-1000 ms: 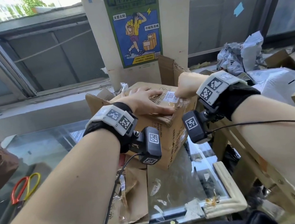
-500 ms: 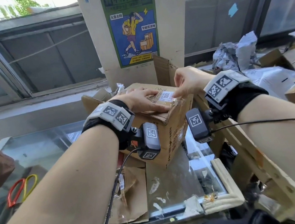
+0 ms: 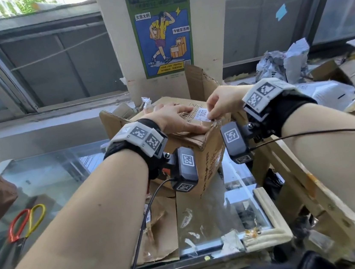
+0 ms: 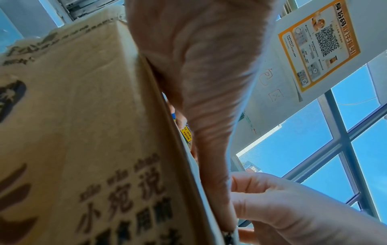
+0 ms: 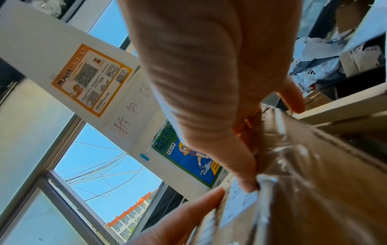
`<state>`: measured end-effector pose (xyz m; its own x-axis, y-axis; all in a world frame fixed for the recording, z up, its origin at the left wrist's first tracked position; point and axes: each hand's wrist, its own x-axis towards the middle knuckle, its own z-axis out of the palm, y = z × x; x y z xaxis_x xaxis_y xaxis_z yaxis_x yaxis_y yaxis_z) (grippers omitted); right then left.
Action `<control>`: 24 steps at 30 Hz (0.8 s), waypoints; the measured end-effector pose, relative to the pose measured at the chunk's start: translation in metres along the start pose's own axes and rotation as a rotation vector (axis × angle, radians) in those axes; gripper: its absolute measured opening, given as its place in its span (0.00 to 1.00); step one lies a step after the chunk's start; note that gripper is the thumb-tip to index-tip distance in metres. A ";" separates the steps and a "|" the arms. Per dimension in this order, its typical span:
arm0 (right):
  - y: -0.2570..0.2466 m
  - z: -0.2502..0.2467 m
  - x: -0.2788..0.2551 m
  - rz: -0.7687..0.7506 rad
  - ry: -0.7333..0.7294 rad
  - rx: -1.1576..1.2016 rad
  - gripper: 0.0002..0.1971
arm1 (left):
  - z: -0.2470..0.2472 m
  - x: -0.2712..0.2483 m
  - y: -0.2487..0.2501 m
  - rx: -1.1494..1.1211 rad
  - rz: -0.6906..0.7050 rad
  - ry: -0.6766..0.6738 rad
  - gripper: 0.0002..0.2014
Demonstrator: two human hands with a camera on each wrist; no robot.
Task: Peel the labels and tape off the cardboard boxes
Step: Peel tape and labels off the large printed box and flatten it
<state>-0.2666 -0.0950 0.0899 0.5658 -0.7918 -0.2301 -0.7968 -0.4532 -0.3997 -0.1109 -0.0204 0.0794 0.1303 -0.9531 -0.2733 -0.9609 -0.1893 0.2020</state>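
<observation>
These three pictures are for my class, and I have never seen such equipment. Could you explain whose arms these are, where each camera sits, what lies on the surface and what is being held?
No machine here: a person works bare-handed. The wide picture comes from a head-worn camera; the two tilted close-ups come from cameras strapped to each wrist, looking along the fingers. A brown printed cardboard box stands on a glass-topped counter, with red-and-yellow-handled scissors to the left. The left hand lies flat on the box top, steadying it. The right hand has a pinching grip on the near edge of a small white label and the clear tape there.
</observation>
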 end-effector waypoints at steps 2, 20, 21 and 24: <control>0.001 0.004 -0.002 -0.063 0.039 0.023 0.09 | -0.001 0.001 -0.003 -0.014 0.000 -0.003 0.45; -0.011 0.010 0.000 0.089 0.106 -0.324 0.14 | 0.002 0.005 0.004 0.006 0.014 0.007 0.44; -0.013 0.011 0.002 0.106 0.077 -0.349 0.14 | 0.003 0.005 0.004 0.015 0.018 0.010 0.44; -0.014 0.010 0.006 0.114 -0.013 -0.353 0.15 | 0.004 0.005 0.005 0.028 0.029 0.011 0.44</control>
<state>-0.2495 -0.0894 0.0853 0.4700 -0.8413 -0.2672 -0.8777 -0.4775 -0.0405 -0.1161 -0.0252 0.0749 0.1044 -0.9607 -0.2573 -0.9709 -0.1545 0.1830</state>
